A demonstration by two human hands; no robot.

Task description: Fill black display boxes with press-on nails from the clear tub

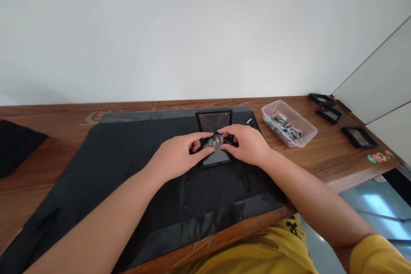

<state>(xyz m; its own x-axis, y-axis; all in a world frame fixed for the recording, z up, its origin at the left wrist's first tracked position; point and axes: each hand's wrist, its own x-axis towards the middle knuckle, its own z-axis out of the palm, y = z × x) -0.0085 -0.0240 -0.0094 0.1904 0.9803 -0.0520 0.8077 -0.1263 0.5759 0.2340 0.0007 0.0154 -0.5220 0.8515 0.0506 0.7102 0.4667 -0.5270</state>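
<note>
A black hinged case (216,162) lies on the black mat with its lid (214,120) standing up at the back. Over its pale inner panel sits a row of small shiny pieces that look like false nails (216,141). From the left, my left hand (184,152) holds the row's end between thumb and index finger, the other fingers curled. My right hand (247,143) grips the opposite end the same way. The fingers partly cover the row, so whether it rests on the panel is hard to see.
A clear plastic tub (306,122) of small packets stands right of the black mat (205,197). Beyond it on the wooden table are black frame-like cases (359,137) and round colourful pieces (379,156). Black cloth (19,145) lies far left. A white wall (192,34) rises behind.
</note>
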